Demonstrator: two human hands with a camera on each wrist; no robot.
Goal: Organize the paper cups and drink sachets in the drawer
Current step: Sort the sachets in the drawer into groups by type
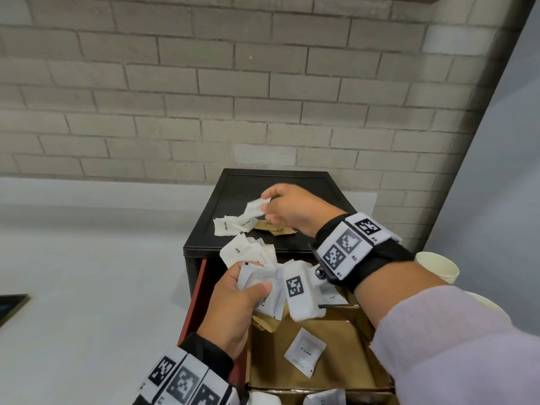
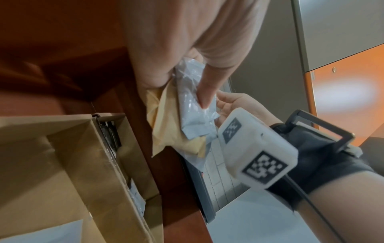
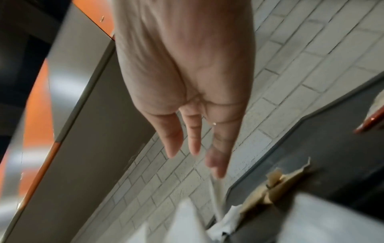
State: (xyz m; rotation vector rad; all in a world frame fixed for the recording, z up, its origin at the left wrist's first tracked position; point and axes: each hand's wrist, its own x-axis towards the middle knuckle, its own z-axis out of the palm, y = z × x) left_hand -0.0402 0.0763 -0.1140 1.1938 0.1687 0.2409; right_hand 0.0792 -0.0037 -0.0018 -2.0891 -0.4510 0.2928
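A fan of white sachets (image 1: pixel 257 270) sits gripped in the left hand (image 1: pixel 233 311) above the open drawer (image 1: pixel 309 355) — the right hand (image 1: pixel 292 211) pinches one white sachet (image 1: pixel 257 206) over the black cabinet top (image 1: pixel 280 182), beside loose sachets (image 1: pixel 233 226).

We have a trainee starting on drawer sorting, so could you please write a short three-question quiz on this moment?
1. True or false: the left hand grips a bunch of sachets.
2. Where is the right hand? A) inside the drawer B) over the black cabinet top C) on a paper cup
3. Fill in: the lone sachet lying in the cardboard compartment reads ____.

Key: 1 true; 2 B; 3 Cream.
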